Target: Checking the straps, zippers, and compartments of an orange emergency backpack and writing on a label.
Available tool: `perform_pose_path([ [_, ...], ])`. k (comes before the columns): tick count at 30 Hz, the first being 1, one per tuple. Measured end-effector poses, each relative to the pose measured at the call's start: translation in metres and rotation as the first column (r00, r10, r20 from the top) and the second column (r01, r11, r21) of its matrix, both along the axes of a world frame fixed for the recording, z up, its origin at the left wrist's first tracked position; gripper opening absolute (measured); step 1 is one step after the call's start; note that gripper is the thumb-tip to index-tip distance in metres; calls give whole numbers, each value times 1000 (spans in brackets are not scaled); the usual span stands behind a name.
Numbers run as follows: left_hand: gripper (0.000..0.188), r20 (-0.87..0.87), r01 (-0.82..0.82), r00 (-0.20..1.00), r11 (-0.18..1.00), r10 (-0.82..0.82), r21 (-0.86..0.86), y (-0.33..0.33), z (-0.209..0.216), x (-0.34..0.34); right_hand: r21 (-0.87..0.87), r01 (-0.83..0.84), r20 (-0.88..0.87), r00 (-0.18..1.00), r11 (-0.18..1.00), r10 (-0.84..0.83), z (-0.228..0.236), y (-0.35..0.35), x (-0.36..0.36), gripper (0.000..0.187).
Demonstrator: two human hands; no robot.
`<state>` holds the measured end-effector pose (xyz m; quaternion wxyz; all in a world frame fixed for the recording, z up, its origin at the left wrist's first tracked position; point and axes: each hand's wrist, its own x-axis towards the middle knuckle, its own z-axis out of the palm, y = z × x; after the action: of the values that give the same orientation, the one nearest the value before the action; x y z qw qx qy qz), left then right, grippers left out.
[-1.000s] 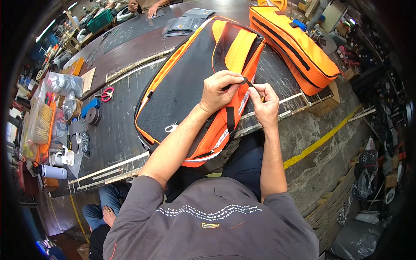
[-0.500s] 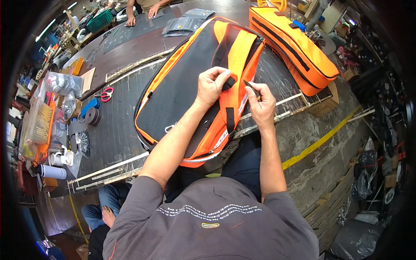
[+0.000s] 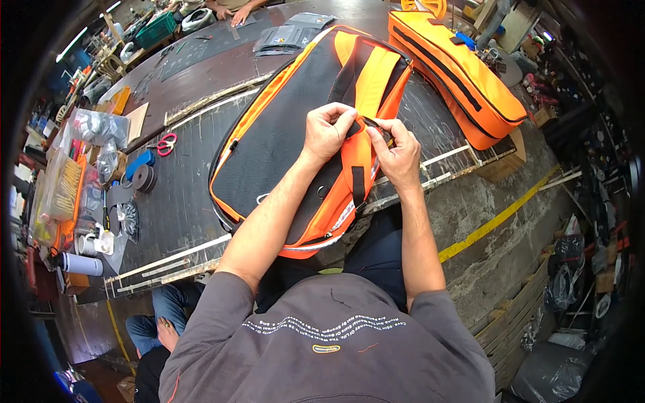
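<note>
An orange and black backpack [image 3: 282,144] lies on the worktable in front of me, its padded orange shoulder strap [image 3: 376,74] facing up. My left hand [image 3: 327,134] is closed in a pinch on a piece of black webbing [image 3: 353,129] at that strap. Close beside it, my right hand [image 3: 400,153] is closed around a small dark pointed tool [image 3: 388,134], whose tip meets the webbing by my left fingertips. Fingers hide most of the tool, so its exact kind does not show.
A long orange zippered bag [image 3: 460,80] lies at the right. Pink-handled scissors [image 3: 166,144], a black tape roll [image 3: 144,179] and a white bottle [image 3: 82,264] are at the left. Grey flat pieces [image 3: 285,40] lie farther back, near another person's hands [image 3: 238,15].
My right hand has moved left and slightly up, bringing the dark pointed tool to the webbing. My left hand keeps its pinch almost in place. At the back, the other person's hands have shifted.
</note>
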<state>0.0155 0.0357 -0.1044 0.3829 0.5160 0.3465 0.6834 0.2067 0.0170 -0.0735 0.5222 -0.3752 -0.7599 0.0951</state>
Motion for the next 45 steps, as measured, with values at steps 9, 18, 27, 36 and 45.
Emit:
perform_pose_path([
  [9, 14, -39, -3, 999, 1000, 2, -24, 0, 0, -3, -18, -1, 100, 995, 1000, 3, 3, 1, 6, 19],
  [18, 15, -68, -12, 998, 1000, 12, 14, -2, 2, -3, -219, -170, -299, 949, 961, 99, -7, 7, 0, 27],
  [27, 28, 52, -6, 999, 998, 2, 65, -14, 25, -17, -446, -441, -535, 829, 779, 163, 16, 24, -31, 25],
  [36, 34, -54, -153, 988, 969, 145, -192, -58, 43, -16, -376, -584, -712, 679, 720, 178, 30, 12, -56, 24],
  [45, 21, 224, 190, 962, 972, -157, -138, -107, 43, -2, -397, -554, -715, 687, 732, 132, 17, 0, -38, 18],
])
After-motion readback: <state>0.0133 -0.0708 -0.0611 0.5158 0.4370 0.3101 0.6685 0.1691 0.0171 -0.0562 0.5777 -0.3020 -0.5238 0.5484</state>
